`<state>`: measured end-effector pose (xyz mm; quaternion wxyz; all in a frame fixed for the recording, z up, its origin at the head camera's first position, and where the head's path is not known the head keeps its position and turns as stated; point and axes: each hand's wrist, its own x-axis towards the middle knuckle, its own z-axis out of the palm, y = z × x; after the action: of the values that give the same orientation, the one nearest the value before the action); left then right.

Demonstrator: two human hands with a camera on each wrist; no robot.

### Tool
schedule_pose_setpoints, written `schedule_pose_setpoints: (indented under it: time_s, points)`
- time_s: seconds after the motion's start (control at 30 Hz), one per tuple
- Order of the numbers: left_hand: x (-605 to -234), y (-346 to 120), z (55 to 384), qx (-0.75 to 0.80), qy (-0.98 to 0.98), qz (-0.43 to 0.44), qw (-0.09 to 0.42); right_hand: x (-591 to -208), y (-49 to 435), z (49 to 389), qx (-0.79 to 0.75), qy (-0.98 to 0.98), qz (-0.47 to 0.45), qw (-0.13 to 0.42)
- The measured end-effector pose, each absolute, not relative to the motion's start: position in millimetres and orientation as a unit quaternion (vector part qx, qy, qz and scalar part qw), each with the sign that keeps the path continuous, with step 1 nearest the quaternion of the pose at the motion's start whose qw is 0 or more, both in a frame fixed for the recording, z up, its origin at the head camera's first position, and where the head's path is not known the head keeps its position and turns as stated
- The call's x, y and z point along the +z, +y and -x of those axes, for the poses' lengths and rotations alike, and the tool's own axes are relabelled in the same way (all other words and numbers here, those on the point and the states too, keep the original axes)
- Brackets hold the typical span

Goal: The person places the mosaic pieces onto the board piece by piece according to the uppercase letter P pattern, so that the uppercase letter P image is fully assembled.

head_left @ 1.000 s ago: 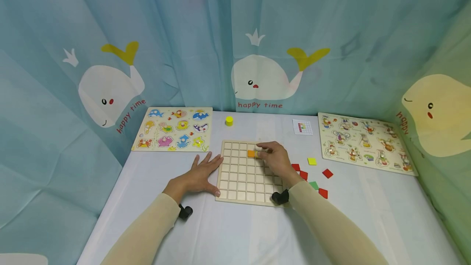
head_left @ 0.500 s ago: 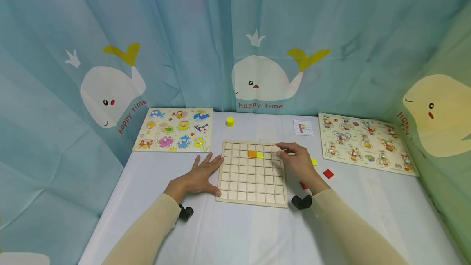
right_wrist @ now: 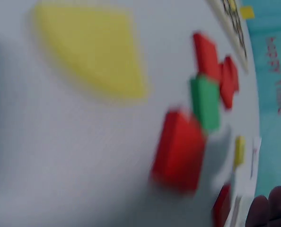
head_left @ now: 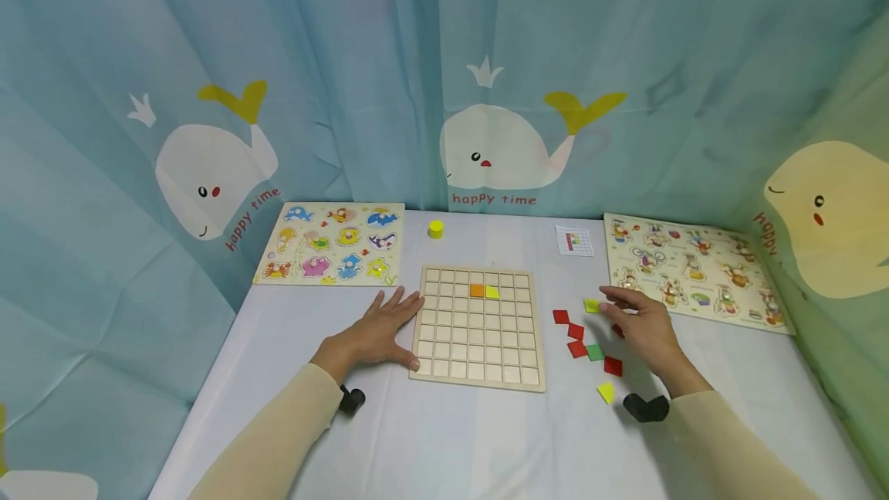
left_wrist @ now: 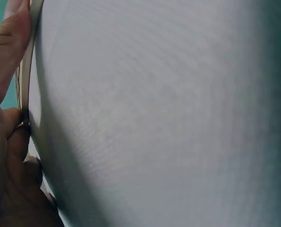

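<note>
My left hand [head_left: 375,334] lies spread at the left edge of a wooden grid board [head_left: 475,336], its fingertips and thumb at the rim. In the board's second row, an orange square tile [head_left: 477,291] sits beside a yellow piece [head_left: 491,292] with one rounded side. Right of the board, my right hand [head_left: 646,330] hovers with loosely bent fingers next to a yellow tile [head_left: 591,305]. The right wrist view shows its fingertips [right_wrist: 273,203] apart from the tiles. Nearer to me lie several red tiles [head_left: 577,349], a green tile [head_left: 596,353] and a yellow piece with a curved edge [right_wrist: 93,49].
A sea-animal puzzle board [head_left: 329,245] lies at the back left, another picture puzzle [head_left: 694,272] at the back right. Between them stand a yellow cylinder [head_left: 435,230] and a small card with a coloured grid [head_left: 574,241]. Curtains [head_left: 389,76] enclose the table.
My right hand has left the yellow piece in the board's second row and moved right, off the board, to the loose tiles. The left hand has stayed at the board's edge.
</note>
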<state>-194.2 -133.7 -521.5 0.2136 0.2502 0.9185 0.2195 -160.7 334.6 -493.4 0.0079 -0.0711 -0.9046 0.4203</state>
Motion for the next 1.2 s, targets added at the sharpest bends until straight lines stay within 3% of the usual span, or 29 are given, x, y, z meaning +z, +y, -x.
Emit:
schedule_pose_setpoints:
  time_s: [0.47,0.73,1.03,1.2]
  points:
    - [-524.9,-131.1,194.8,0.236,0.918,-0.237,0.213,-509.9,371.4,139.2,0.396,-0.907,0.136,-0.042]
    - [-527.8,-131.1,195.5,0.231,0.92,-0.234,0.212,-516.4,370.0,140.3,0.364,-0.922,0.115,-0.07]
    - [-528.5,-132.2,196.4,0.237,0.918,-0.24,0.208,-521.1,369.5,139.6,0.352,-0.933,0.056,-0.044]
    - [-529.0,-132.8,196.9,0.234,0.918,-0.244,0.207,-519.8,373.5,139.5,0.344,-0.935,0.055,-0.064]
